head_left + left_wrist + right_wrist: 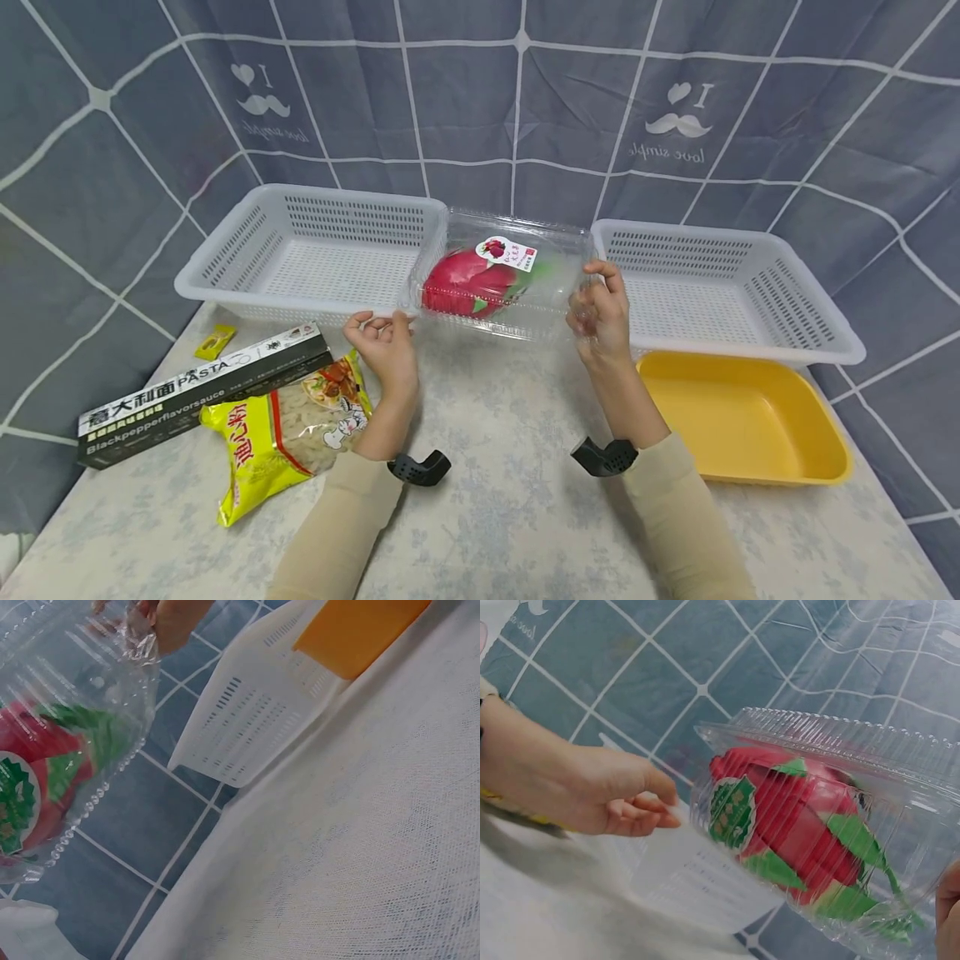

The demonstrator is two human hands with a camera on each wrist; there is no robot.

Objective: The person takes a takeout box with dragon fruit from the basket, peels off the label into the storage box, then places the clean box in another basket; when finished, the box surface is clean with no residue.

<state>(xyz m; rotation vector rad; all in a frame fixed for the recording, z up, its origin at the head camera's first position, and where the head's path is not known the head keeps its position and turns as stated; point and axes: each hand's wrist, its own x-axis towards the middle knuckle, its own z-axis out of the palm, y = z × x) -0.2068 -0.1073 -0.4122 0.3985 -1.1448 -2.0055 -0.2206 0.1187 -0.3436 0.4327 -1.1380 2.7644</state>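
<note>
A clear plastic clamshell box [555, 267] is raised above the table between two white baskets. Inside is a red dragon fruit [459, 283] with green scales; a white label is on the lid, and the right wrist view shows a green sticker [733, 812] on the fruit. My right hand [603, 312] grips the box's right end with curled fingers. Just off the box's near left corner is my left hand [386, 346], fingers loosely bent with nothing visible in them. In the right wrist view a narrow gap separates the left fingertips [671, 814] from the box.
White slotted baskets stand at the back left [225, 287] and back right [825, 329]. A yellow basin [735, 417] sits before the right one. At left lie a black pasta box [202, 396], a yellow pasta bag [288, 433] and a small yellow packet [215, 342]. Behind hangs a blue-grey curtain [465, 108].
</note>
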